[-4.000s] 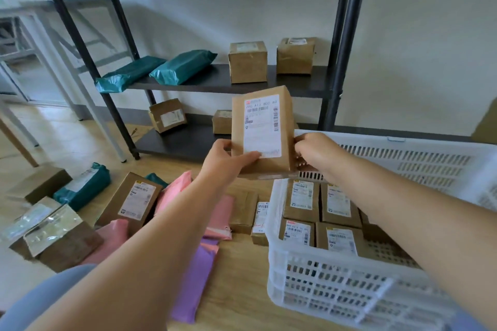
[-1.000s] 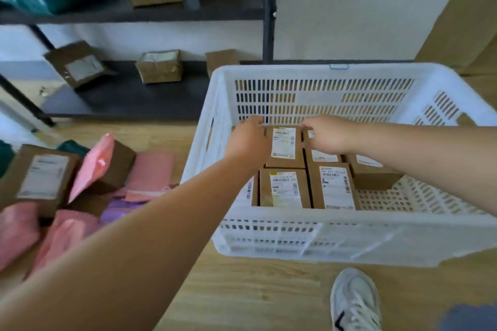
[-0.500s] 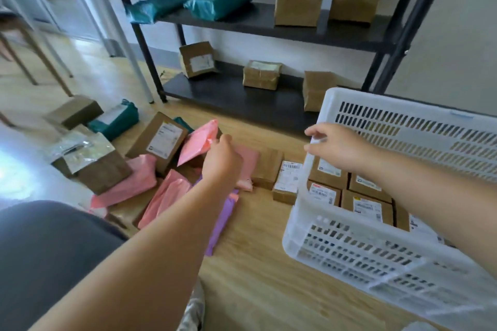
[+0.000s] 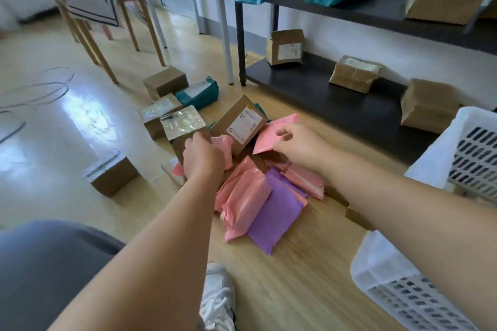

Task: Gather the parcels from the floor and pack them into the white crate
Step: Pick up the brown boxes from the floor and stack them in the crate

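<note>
A: Wood floor, dark shelf rack behind, parcels heaped mid-frame. Your hands?

B: Your left hand is curled tight around a crumpled pink mailer, right beside a taped brown box. Your right hand pinches the edge of a flat pink mailer, tilted up off the heap.

A: Other parcels?

B: A labelled brown box sits between your hands; more pink bags and a purple mailer lie below them.

A: Crate?

B: White crate at the right edge, partly behind your forearm; its inside isn't visible.
</note>
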A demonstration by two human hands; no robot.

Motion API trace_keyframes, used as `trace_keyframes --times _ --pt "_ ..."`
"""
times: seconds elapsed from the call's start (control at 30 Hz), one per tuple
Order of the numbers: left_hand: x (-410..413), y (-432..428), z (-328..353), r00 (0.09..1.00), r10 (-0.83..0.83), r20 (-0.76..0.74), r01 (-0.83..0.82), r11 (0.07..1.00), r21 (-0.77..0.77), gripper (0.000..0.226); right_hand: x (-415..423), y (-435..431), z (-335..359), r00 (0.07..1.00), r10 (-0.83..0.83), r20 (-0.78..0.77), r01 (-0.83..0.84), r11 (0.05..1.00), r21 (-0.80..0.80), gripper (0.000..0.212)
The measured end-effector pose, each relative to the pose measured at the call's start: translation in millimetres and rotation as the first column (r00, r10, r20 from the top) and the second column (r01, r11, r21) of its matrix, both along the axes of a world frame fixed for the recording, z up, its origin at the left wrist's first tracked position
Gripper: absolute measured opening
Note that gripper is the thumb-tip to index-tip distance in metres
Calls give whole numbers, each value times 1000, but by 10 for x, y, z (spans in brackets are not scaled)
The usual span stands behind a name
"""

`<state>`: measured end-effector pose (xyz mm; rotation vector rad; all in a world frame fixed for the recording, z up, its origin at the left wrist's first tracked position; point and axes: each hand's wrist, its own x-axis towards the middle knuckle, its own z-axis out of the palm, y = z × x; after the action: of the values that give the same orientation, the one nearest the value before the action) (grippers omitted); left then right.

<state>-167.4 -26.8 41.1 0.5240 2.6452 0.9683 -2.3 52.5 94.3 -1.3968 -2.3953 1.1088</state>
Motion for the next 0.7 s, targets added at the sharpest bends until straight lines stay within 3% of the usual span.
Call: trace_keyframes --times 0.17,0.37,0.53,0.7 --pt "-525 -30 -163 980 199 -11 -198 976 91 39 -604 11 -235 999 13 -45 -17 995 -100 41" --pt "-905 15 -365 907 394 153 -416 894 168 50 -1278 61 -542 998 26 -65 -37 986 -162 46" --pt "-1018 110 -463 862 422 280 -490 834 253 53 -1665 128 -737 996 45 -73 -60 973 -221 51" --pt "-1154 160 -572 874 311 374 -416 875 245 48 -1953 250 -787 998 53 -31 -59 959 -276 65"
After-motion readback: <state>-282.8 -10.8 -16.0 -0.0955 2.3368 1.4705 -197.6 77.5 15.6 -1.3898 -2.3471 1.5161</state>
